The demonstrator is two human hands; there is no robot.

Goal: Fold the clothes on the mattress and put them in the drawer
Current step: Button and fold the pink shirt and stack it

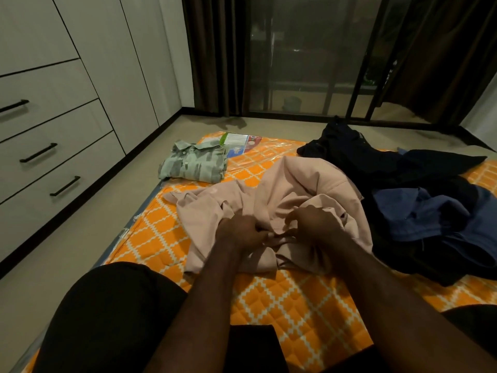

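Note:
A crumpled pale pink garment lies in the middle of the orange patterned mattress. My left hand and my right hand meet at its near edge, and both pinch bunched pink cloth between curled fingers. A folded grey-green patterned shirt sits at the mattress's far left corner. To the right lies a loose heap of black clothes with a blue garment on top. The drawers with black handles stand shut in the white cabinet on the left.
Beige floor runs between the mattress and the cabinet. A printed label lies under plastic at the mattress's far edge. Dark curtains and a glass door close the far wall. My legs in black shorts rest at the near edge.

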